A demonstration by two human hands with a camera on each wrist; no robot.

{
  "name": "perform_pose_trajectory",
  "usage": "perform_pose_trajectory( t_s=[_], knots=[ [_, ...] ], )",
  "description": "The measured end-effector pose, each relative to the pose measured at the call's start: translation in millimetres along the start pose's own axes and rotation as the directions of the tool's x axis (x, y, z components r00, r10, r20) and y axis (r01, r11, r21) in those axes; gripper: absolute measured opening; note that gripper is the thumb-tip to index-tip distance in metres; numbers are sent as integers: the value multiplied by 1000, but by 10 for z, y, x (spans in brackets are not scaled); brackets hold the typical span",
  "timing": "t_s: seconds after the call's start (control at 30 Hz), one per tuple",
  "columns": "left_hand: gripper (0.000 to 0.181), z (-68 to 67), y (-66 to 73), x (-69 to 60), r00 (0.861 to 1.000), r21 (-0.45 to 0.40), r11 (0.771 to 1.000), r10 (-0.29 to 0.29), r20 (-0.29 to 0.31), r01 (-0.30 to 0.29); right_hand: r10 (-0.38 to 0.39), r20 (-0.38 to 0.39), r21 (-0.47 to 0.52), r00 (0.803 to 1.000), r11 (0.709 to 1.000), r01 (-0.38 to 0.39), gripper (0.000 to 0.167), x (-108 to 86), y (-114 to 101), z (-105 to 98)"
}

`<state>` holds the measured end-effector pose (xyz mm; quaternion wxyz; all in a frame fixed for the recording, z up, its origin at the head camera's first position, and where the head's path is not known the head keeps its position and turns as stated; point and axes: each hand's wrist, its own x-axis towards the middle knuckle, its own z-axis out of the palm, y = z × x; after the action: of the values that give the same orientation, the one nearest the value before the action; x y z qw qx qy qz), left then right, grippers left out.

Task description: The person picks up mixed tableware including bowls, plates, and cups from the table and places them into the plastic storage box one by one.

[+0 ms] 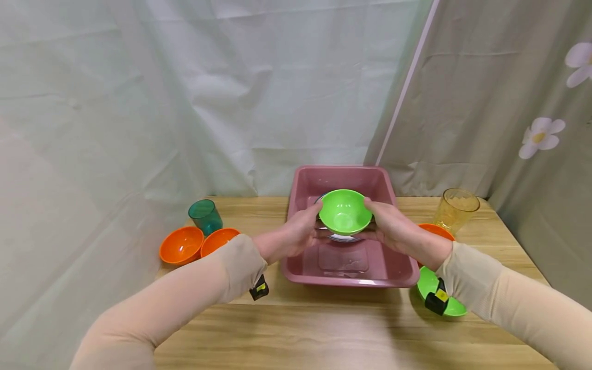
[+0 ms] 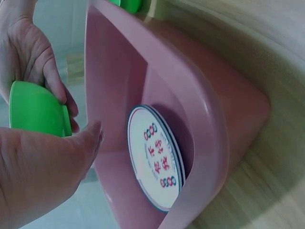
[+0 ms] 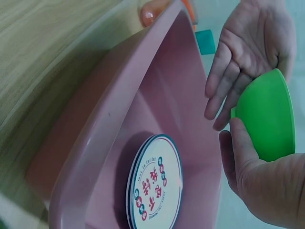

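A green bowl (image 1: 344,210) is held level over the pink basin (image 1: 296,275), its hollow facing up. My left hand (image 1: 298,232) holds it from the left, thumb at the rim and fingers under the side. From the right, my right hand (image 1: 392,226) grips the opposite side in the same way. Below the bowl, a small stack of white plates (image 2: 155,160) with blue rims and red lettering lies in the basin. The right wrist view shows the bowl's outer wall (image 3: 267,119) between both hands, apart from the plates (image 3: 155,186).
Two orange bowls (image 1: 182,245) and a teal cup (image 1: 205,216) stand left of the basin. On the right are an amber glass (image 1: 455,209), an orange bowl (image 1: 437,230) and another green bowl (image 1: 427,282), partly hidden by my right arm. Curtains enclose the wooden table (image 1: 296,334).
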<state>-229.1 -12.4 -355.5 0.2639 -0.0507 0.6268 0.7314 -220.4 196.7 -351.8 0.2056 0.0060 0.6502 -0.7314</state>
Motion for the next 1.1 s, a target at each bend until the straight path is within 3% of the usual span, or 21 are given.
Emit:
perform_pose_trajectory(
  t_s=[0.47,0.7,1.1],
  knots=[
    [54,29,-43,35,1000,-53,998,16,-15,-17,22,-21,28,1000,999,-22,59,16,36,21],
    [53,15,-52,49,1000,-114,993,28,9,-26,24,-26,27,999,999,-23,58,26,59,16],
    [53,-3,-53,51,999,-114,993,34,24,-31,27,-24,16,999,1000,-27,60,16,42,-8]
  ],
)
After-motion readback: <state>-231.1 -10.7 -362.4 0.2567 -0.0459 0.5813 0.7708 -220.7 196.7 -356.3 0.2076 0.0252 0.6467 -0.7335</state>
